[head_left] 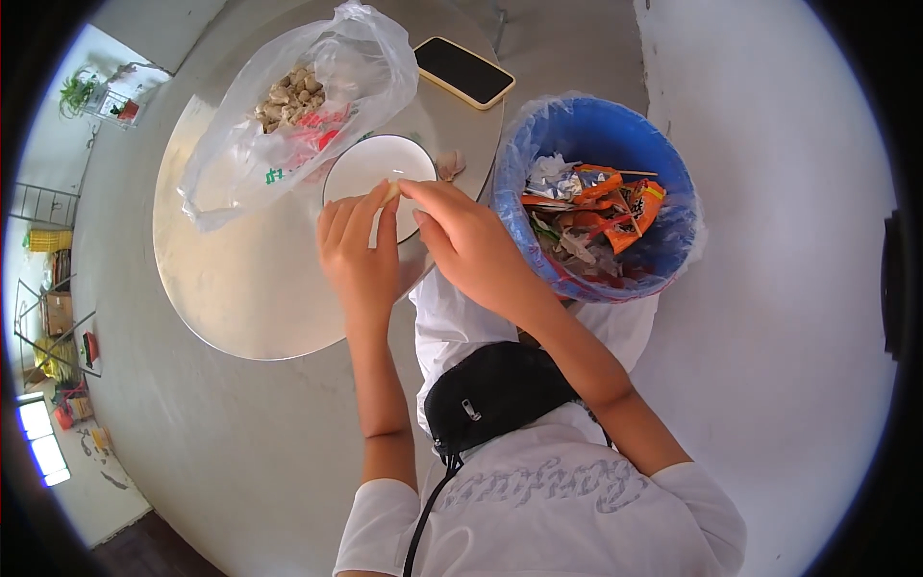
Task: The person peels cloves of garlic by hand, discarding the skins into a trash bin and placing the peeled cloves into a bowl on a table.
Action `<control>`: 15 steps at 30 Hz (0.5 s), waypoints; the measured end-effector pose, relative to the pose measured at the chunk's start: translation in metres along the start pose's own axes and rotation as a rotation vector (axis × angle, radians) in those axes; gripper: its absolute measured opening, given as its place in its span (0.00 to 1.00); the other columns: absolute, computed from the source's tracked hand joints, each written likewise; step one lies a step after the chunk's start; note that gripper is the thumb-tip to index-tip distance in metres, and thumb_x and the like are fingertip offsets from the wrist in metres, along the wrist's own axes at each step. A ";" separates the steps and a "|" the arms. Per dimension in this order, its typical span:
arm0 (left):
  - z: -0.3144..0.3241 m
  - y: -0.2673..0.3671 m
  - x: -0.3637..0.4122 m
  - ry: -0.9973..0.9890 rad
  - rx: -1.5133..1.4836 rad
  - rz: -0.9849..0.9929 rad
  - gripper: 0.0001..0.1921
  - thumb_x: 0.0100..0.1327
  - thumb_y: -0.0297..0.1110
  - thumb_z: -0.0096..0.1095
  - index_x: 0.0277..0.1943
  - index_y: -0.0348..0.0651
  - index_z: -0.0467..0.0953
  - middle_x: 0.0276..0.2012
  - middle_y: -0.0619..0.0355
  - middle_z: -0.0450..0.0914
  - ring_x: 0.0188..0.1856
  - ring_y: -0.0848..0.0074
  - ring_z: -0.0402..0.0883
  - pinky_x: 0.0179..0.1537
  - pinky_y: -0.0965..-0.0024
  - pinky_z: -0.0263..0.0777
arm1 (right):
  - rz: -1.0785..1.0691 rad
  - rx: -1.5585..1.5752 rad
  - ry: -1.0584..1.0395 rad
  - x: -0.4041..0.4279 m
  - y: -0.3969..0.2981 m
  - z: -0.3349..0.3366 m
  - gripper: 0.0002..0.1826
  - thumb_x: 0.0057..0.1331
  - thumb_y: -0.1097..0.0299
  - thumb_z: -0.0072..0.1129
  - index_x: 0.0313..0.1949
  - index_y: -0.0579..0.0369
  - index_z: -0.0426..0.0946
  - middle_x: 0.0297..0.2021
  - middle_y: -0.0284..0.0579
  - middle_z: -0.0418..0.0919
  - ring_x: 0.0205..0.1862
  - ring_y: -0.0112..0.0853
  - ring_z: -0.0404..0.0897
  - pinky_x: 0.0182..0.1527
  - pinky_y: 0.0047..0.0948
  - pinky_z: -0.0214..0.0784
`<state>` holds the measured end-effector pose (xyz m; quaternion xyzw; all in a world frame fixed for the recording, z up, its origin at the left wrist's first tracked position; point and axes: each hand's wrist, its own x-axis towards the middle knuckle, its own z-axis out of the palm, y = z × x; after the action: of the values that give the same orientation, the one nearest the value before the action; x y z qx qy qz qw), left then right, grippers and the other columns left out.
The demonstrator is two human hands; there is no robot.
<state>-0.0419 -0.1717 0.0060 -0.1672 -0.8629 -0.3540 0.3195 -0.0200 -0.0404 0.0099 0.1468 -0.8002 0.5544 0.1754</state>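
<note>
A pale garlic clove (pixel 391 192) is pinched between the fingertips and thumb of my left hand (pixel 358 234), over the near part of a white bowl (pixel 376 160) with a dark rim. My right hand (pixel 465 234) comes in from the right. Its index fingertip touches the clove, while its thumb stands apart, lower down. The fingers hide part of the clove and the near side of the bowl. Just right of the bowl lies a piece of garlic in its papery skin (pixel 451 164). Several unpeeled garlic cloves (pixel 290 97) sit in a clear plastic bag (pixel 241 141) behind and left of the bowl.
A phone (pixel 465 72) in a light case lies near the far right edge of the round metal table (pixel 252 288). Beside the table, on the right, stands a blue lined waste bin (pixel 613 126) holding wrappers (pixel 634 213), sticks and scraps. A white wall rises at the right.
</note>
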 end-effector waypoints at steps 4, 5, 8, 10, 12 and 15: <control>0.005 -0.014 -0.005 -0.086 0.161 0.032 0.08 0.56 0.28 0.61 0.40 0.44 0.80 0.30 0.61 0.79 0.37 0.68 0.76 0.51 0.56 0.65 | 0.009 -0.167 -0.051 -0.003 0.008 0.005 0.11 0.63 0.73 0.47 0.45 0.60 0.70 0.42 0.50 0.75 0.38 0.48 0.77 0.37 0.40 0.71; 0.005 -0.015 -0.006 -0.095 0.194 0.043 0.08 0.57 0.28 0.61 0.40 0.45 0.81 0.30 0.62 0.79 0.38 0.69 0.76 0.52 0.55 0.64 | 0.009 -0.168 -0.051 -0.003 0.008 0.006 0.11 0.63 0.73 0.47 0.45 0.60 0.70 0.42 0.50 0.75 0.38 0.48 0.77 0.37 0.40 0.71; 0.008 -0.015 -0.008 -0.089 0.151 -0.003 0.07 0.57 0.28 0.61 0.39 0.44 0.80 0.31 0.62 0.78 0.38 0.68 0.75 0.53 0.55 0.63 | 0.028 -0.205 -0.094 -0.006 0.011 0.003 0.10 0.63 0.72 0.47 0.43 0.60 0.70 0.41 0.49 0.75 0.38 0.47 0.77 0.37 0.41 0.70; 0.006 -0.013 -0.005 -0.085 0.160 0.010 0.06 0.56 0.27 0.61 0.38 0.42 0.80 0.31 0.59 0.79 0.37 0.67 0.75 0.49 0.59 0.64 | -0.026 -0.189 -0.008 -0.005 0.013 -0.002 0.10 0.62 0.73 0.49 0.42 0.61 0.70 0.41 0.48 0.75 0.37 0.47 0.77 0.36 0.41 0.70; 0.004 -0.011 -0.003 -0.081 0.170 0.022 0.06 0.56 0.25 0.62 0.37 0.40 0.80 0.32 0.56 0.79 0.36 0.66 0.75 0.45 0.64 0.65 | -0.026 -0.228 0.040 0.001 0.017 -0.009 0.09 0.61 0.73 0.49 0.41 0.61 0.70 0.41 0.48 0.75 0.37 0.47 0.77 0.36 0.41 0.70; 0.004 -0.006 -0.002 -0.069 0.168 0.021 0.04 0.55 0.24 0.61 0.35 0.39 0.79 0.32 0.56 0.79 0.37 0.66 0.75 0.43 0.66 0.66 | -0.014 -0.371 0.112 0.011 0.025 -0.016 0.08 0.59 0.75 0.51 0.39 0.60 0.71 0.40 0.48 0.74 0.38 0.47 0.76 0.37 0.40 0.71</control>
<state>-0.0452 -0.1728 -0.0008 -0.1610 -0.8983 -0.2709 0.3062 -0.0388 -0.0172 -0.0010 0.0866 -0.8767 0.4032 0.2475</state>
